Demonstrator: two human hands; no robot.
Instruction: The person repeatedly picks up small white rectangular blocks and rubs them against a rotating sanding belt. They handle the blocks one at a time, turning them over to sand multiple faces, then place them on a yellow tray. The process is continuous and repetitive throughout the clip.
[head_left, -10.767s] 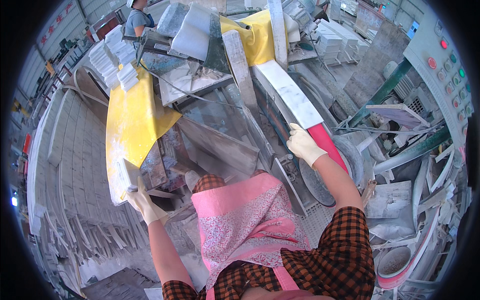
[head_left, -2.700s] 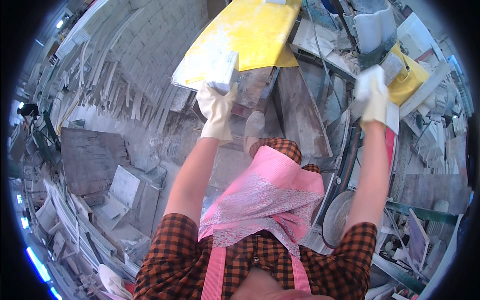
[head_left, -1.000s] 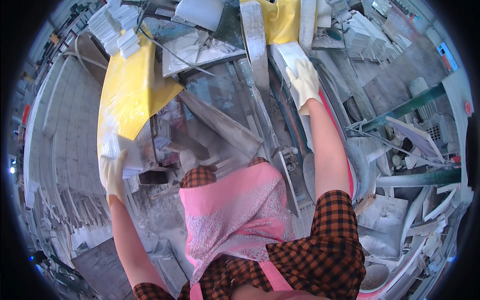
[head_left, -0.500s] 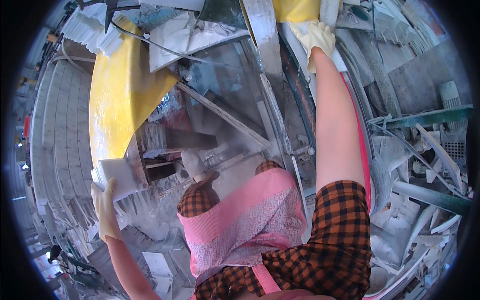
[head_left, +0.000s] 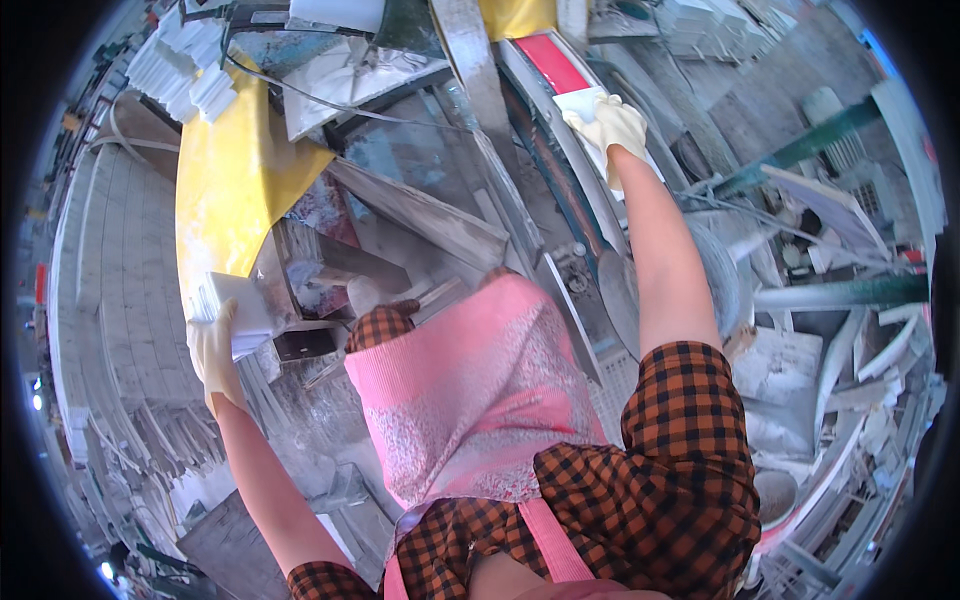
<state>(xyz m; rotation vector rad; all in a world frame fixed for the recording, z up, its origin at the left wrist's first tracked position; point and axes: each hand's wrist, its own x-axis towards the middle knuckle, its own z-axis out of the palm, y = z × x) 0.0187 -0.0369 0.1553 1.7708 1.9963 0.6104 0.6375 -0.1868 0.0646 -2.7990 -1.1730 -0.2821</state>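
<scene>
yellow sheet (head_left: 225, 175): smooth, glossy, plastic-looking | white slabs (head_left: 246, 308): smooth, stone-like | red strip (head_left: 552, 63): smooth, matt | apron (head_left: 480, 390): cloth

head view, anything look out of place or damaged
Yes: loose offcuts lie jumbled at all angles on the right, unlike the neat white stack at the left hand. The yellow sheet also carries whitish smears.

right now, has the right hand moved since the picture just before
Yes: the right hand has moved back along the red strip, away from the yellow sheet at its far end.
</scene>
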